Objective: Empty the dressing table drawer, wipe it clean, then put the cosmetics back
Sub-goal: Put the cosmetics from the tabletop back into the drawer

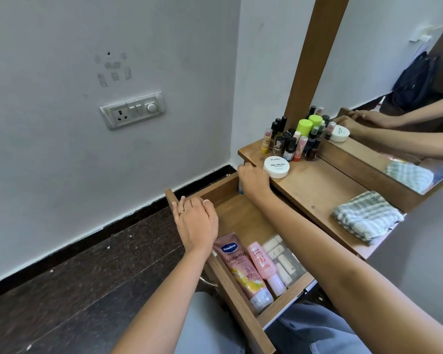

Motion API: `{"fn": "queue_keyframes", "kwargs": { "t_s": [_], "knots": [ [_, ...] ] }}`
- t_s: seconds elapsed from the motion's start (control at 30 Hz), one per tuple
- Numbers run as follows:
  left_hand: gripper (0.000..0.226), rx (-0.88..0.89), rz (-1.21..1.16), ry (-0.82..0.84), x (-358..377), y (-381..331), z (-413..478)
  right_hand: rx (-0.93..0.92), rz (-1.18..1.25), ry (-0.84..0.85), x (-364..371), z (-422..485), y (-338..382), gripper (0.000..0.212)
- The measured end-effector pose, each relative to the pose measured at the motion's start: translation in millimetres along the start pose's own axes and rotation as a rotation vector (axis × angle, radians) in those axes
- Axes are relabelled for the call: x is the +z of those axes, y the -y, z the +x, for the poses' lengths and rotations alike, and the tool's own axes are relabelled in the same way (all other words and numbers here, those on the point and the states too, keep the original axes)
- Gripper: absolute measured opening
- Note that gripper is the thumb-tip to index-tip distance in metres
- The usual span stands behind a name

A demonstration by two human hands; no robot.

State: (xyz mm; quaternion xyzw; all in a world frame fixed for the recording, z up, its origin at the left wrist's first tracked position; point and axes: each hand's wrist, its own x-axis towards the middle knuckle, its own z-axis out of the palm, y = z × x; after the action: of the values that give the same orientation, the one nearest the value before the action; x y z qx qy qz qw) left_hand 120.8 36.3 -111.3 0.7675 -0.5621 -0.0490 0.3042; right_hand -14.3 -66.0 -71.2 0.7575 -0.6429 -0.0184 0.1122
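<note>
Head view looks down on the open drawer (241,215), pulled out to the left from under the table top (317,185), with its front panel running from far left to the near edge of the picture. The left hand (196,221) holds the far end of that panel, fingers laid over the top edge and thumb on the inner side. The far half of the drawer floor is bare wood, which leaves room there. The near end is packed with a Vaseline tube (237,267), a pink bottle (262,264) just right of it, and a clear box (284,259) of cream sticks against the right wall. The right hand (253,178) sits at the drawer's far end, right under the table's lip, its back to the camera and fingers curled. A blue sliver (240,187) shows beneath it, but whether the hand grips it cannot be told. On the table top, a white jar (276,166) stands at the left edge, a cluster of small bottles (289,143) crowds the far corner by the mirror (368,60), and a checked cloth (366,217) lies folded well to the right. Between the drawer front and the wall (113,162) lies open dark floor (87,277). Grey-blue trousers (317,333) fill the space under the drawer's near end, cut off by the frame.
</note>
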Motion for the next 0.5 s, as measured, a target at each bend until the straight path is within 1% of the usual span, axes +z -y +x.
{"fn": "queue_keyframes", "kwargs": {
  "t_s": [0.03,0.1,0.13,0.2,0.23,0.27,0.33,0.4,0.5],
  "knots": [
    [0.055,0.000,0.000,-0.001,0,0,0,-0.019,0.010,-0.019,-3,0,0,0.024],
    [0.055,0.003,-0.004,-0.005,-1,0,0,-0.028,0.063,-0.108,-18,3,-3,0.020],
    [0.054,0.003,-0.008,-0.008,-1,0,0,-0.004,0.095,-0.190,-32,6,-6,0.018],
    [0.054,0.001,-0.018,-0.013,-1,-1,0,0.089,0.105,-0.421,-59,14,-22,0.013],
    [0.054,0.000,-0.021,-0.014,0,-1,0,0.145,0.137,-0.490,-71,19,-34,0.014],
    [0.053,-0.001,-0.021,-0.013,0,-1,0,0.194,0.192,-0.485,-80,24,-45,0.020],
    [0.053,0.000,-0.020,-0.014,0,0,0,0.260,0.245,-0.372,-89,32,-62,0.030],
    [0.053,0.003,-0.019,-0.016,1,0,0,0.271,0.228,-0.317,-85,41,-71,0.033],
    [0.053,0.003,-0.017,-0.010,1,0,1,0.247,0.227,-0.243,-77,47,-71,0.031]
  ]
}}
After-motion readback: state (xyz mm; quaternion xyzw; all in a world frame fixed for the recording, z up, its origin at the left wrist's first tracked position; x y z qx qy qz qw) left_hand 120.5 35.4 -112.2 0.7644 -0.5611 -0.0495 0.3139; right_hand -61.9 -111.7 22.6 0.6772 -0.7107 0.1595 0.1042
